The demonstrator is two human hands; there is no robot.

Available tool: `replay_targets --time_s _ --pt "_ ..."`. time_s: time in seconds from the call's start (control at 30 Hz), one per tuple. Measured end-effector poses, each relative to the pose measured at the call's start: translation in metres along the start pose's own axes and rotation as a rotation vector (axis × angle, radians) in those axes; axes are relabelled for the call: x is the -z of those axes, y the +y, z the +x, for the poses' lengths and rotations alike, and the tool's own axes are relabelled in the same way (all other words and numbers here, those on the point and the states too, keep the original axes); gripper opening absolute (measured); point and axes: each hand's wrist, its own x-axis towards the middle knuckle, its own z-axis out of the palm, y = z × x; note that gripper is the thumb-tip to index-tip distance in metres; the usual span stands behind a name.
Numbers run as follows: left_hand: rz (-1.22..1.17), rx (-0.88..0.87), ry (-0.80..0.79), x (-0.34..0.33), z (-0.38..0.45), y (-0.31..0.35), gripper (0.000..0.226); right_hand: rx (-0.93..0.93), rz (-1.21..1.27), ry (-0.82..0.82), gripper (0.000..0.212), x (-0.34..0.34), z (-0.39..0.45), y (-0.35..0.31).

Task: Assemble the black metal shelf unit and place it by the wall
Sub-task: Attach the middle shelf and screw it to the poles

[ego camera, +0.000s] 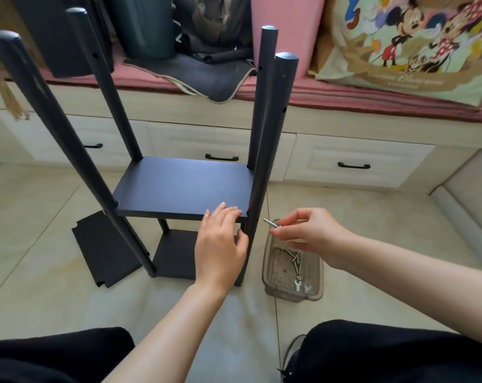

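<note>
The half-built shelf unit (179,186) stands on the tiled floor (41,244) in the middle of the frame, four posts upright, a lower board and a middle board (184,183) in place. The left hand (220,244) rests flat-fingered on the board's near right corner, thumb at the near right post (262,167). The right hand (306,233) pinches a screw (270,223) just right of that post, above the clear plastic box (292,269) of screws and small wrenches.

The likely trouble: the board may be loose at this corner, so if the left hand eases off, the holes could slip out of line and the screw go in crooked or fall. The box sits close to the post's foot; a nudge of the frame could tip it.

A spare board (107,250) lies flat at lower left, touching or nearly touching the near left post. Drawers (353,164) close off the far side; open floor lies toward the bottom of the frame
</note>
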Motion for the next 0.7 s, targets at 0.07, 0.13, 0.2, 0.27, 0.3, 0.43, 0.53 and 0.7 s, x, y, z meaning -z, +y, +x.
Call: replay_targets --time_s 0.07,0.13,0.2,0.27,0.3,0.43,0.53,0.7 --pt "-0.088 -0.007 0.101 0.003 -0.002 0.001 0.027 -0.026 0.017 0.001 0.020 -0.003 0.000 0.000" --pt "-0.170 -0.026 0.175 0.003 -0.005 0.004 0.019 -0.042 0.012 -0.002 0.021 -0.005 0.001 0.000" --pt "-0.287 0.075 0.169 0.003 -0.009 0.008 0.007 -0.054 0.012 -0.006 0.022 -0.006 0.003 0.000" --pt "-0.411 0.338 0.099 0.003 -0.009 0.013 0.013 -0.079 0.035 -0.014 0.023 -0.006 0.005 0.000" --pt "-0.500 0.514 0.049 0.003 -0.007 0.015 0.016 -0.099 0.056 -0.020 0.023 -0.006 0.006 0.000" --pt "-0.996 1.111 -0.002 0.003 0.005 0.021 0.018 -0.182 0.119 -0.056 0.023 -0.007 0.012 0.002" --pt "-1.124 1.195 -0.007 0.003 0.012 0.019 0.022 -0.203 0.122 -0.085 0.024 -0.005 0.015 0.005" --pt "-1.282 1.144 0.013 0.001 0.018 0.016 0.022 -0.211 0.106 -0.115 0.027 -0.004 0.019 0.007"
